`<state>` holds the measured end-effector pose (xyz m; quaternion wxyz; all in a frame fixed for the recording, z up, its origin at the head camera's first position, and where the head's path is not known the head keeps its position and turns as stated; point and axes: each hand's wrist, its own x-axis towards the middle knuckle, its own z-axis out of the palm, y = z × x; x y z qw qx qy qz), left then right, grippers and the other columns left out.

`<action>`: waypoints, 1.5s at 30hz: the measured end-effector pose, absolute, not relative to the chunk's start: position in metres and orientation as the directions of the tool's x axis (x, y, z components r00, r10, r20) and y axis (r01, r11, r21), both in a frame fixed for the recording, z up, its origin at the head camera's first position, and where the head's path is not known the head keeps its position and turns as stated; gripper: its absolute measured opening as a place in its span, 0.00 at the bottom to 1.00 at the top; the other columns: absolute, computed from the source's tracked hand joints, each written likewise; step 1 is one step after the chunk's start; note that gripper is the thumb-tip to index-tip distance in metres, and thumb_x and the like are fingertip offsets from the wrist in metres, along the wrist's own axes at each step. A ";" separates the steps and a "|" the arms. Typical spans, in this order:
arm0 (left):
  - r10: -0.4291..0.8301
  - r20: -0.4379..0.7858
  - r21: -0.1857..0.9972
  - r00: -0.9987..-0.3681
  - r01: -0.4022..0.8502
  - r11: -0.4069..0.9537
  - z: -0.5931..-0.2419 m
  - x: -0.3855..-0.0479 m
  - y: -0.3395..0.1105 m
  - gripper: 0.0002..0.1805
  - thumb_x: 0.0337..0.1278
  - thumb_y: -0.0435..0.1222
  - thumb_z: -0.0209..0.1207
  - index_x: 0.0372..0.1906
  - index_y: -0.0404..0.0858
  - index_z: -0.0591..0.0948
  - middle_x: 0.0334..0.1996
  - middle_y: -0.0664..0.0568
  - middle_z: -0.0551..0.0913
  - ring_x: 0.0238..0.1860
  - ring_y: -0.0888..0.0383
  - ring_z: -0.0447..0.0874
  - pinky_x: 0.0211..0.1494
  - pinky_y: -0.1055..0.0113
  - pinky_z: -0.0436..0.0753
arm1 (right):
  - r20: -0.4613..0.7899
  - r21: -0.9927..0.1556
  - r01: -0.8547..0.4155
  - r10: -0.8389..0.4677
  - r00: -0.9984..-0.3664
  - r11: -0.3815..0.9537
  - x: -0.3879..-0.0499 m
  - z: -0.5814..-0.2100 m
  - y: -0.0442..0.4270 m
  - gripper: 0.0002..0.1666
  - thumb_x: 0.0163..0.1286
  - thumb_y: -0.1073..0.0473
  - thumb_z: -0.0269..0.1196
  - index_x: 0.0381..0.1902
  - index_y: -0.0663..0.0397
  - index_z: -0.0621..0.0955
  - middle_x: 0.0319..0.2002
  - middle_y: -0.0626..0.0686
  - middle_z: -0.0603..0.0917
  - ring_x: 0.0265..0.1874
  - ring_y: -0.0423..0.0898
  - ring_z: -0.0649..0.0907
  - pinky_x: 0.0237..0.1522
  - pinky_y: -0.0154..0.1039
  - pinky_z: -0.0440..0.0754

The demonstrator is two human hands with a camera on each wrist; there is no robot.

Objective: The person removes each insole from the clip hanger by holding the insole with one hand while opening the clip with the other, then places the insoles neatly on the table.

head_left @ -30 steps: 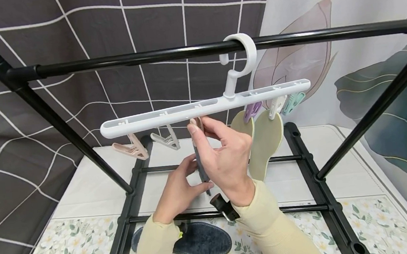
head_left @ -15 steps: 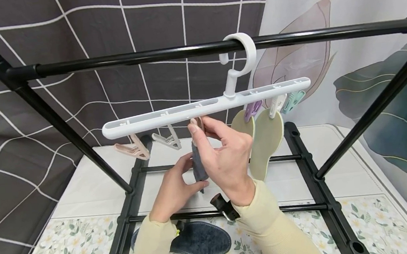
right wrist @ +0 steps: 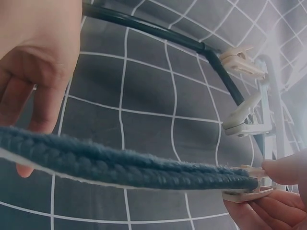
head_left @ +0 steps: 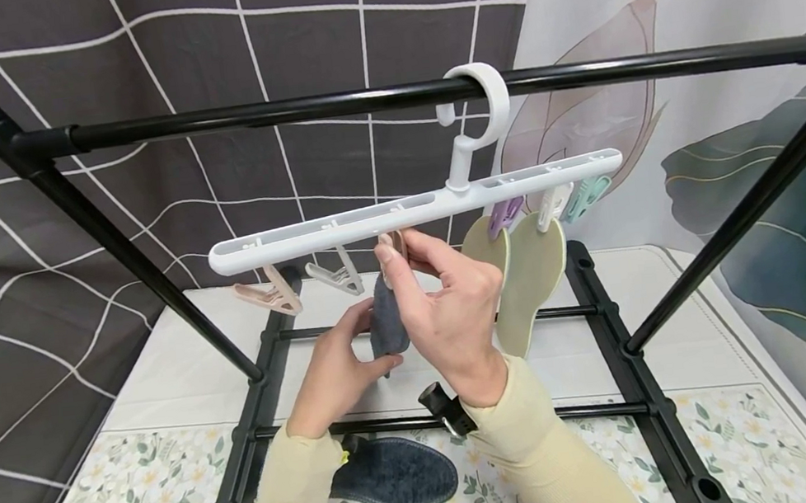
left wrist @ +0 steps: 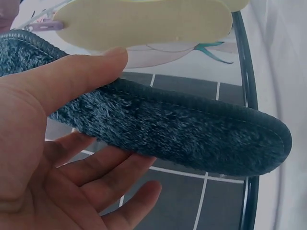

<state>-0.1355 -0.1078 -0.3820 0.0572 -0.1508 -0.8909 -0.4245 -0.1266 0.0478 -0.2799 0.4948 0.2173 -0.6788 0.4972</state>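
A dark blue plush insole [head_left: 387, 320] hangs below a white clip hanger [head_left: 399, 214]. My left hand [head_left: 334, 371] holds its lower part, the thumb on one side and fingers on the other; the left wrist view shows the insole's fuzzy face [left wrist: 182, 129]. Under the hanger bar, my right hand [head_left: 446, 305] pinches a pale clip [right wrist: 247, 191], whose jaws are around the insole's end in the right wrist view. To the left hang a pink clip [head_left: 269, 293] and a grey-white clip [head_left: 337, 274], both without anything in them.
Two yellow-green insoles [head_left: 529, 279] hang right of my right hand from a purple clip [head_left: 506, 215] and a white clip [head_left: 555, 208]. A teal clip [head_left: 587, 197] is beside them. The black rack rail [head_left: 246, 117] carries the hanger. Another dark blue insole [head_left: 398, 474] lies below.
My left hand has shifted left and turned the insole, so more of its face shows. The hanger has shifted slightly right. My right hand stays almost in place at the clip.
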 end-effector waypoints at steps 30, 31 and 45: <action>0.251 0.179 0.584 -0.951 0.308 0.751 -0.369 -0.124 -0.128 0.44 0.43 0.36 0.78 0.70 0.44 0.73 0.62 0.45 0.80 0.62 0.44 0.78 0.65 0.49 0.75 | 0.882 -0.471 -0.793 0.195 -0.429 0.387 -0.128 -0.279 0.047 0.08 0.64 0.63 0.69 0.38 0.64 0.89 0.29 0.52 0.90 0.28 0.41 0.89 0.36 0.35 0.87; 0.256 0.183 0.579 -0.949 0.315 0.752 -0.369 -0.123 -0.128 0.44 0.43 0.36 0.78 0.70 0.44 0.73 0.62 0.45 0.80 0.62 0.44 0.78 0.65 0.49 0.75 | 0.882 -0.471 -0.795 0.194 -0.429 0.383 -0.128 -0.279 0.047 0.08 0.64 0.63 0.69 0.38 0.64 0.88 0.28 0.52 0.89 0.28 0.41 0.89 0.36 0.35 0.87; 0.283 0.189 0.519 -0.940 0.340 0.784 -0.366 -0.107 -0.136 0.44 0.42 0.36 0.78 0.70 0.44 0.74 0.61 0.47 0.80 0.61 0.44 0.79 0.64 0.48 0.75 | 0.886 -0.462 -0.796 0.175 -0.429 0.391 -0.128 -0.279 0.048 0.09 0.65 0.63 0.69 0.38 0.64 0.88 0.28 0.53 0.89 0.27 0.41 0.89 0.36 0.34 0.87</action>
